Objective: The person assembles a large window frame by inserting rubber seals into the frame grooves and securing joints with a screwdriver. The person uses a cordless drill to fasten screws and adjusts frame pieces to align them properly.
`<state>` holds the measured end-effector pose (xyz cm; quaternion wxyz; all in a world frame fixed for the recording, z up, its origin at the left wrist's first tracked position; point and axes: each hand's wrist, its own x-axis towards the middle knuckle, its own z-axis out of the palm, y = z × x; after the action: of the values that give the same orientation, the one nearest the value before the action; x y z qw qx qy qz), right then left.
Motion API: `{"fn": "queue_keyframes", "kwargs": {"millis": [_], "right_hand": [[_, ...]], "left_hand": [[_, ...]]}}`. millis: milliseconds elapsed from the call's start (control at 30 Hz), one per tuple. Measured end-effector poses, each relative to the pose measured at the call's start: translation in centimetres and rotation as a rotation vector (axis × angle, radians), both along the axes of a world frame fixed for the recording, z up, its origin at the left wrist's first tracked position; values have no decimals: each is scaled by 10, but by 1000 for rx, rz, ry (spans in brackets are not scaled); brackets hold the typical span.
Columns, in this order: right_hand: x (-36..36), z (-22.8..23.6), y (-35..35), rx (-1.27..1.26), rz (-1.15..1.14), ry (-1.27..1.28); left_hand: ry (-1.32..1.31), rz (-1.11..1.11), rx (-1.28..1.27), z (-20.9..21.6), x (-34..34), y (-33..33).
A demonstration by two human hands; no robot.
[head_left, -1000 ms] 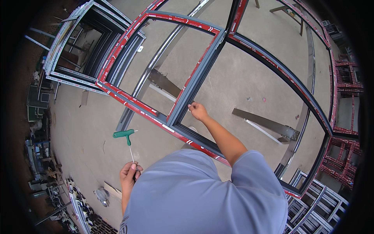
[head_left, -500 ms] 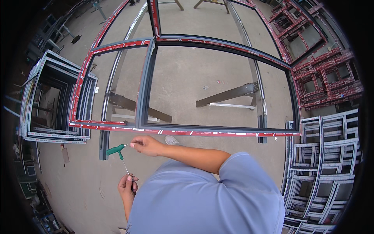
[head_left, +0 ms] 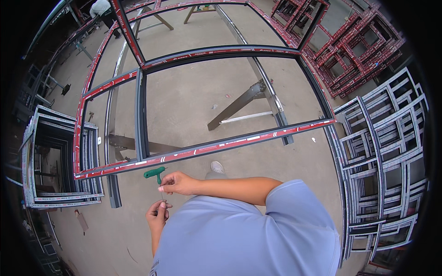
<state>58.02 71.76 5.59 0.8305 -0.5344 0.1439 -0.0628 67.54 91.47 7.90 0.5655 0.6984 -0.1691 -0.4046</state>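
In front of my body I hold a green T-handle hex key [head_left: 154, 173] with its handle up and its thin shaft pointing down. My left hand [head_left: 158, 214] is closed, pinching the lower end of the shaft. A small dark bit shows at those fingertips, too small to name. My right hand [head_left: 179, 184] is closed too, thumb and fingers pinched on the shaft just below the green handle. Beyond both hands lies a large window frame [head_left: 207, 148] of dark grey profile with red film, divided into several openings.
Metal trestles with long rails [head_left: 269, 92] carry the frame. White-filmed frames [head_left: 64, 202] stand stacked at left, with more white-filmed frames [head_left: 375, 156] at right. Red-filmed frames [head_left: 354, 55] pile up at far right. Another person [head_left: 101, 8] stands at far left.
My right hand has moved from beside the handle's tip to the shaft below the handle. The handle has shifted right, nearer my hands. The view has turned, and another person has come into it.
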Motion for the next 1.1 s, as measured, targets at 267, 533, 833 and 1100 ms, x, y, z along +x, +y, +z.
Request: {"fn": "queue_keyframes", "kwargs": {"millis": [267, 533, 833, 1100], "right_hand": [[-32, 5, -70, 107, -171, -15], [-65, -15, -153, 240, -357, 1], [-90, -13, -230, 307, -222, 82], [-87, -12, -240, 348, -190, 100]], "left_hand": [[-58, -113, 18, 8, -19, -92], [22, -224, 120, 17, -46, -199], [423, -200, 147, 22, -58, -268], [569, -205, 134, 15, -52, -278]]}}
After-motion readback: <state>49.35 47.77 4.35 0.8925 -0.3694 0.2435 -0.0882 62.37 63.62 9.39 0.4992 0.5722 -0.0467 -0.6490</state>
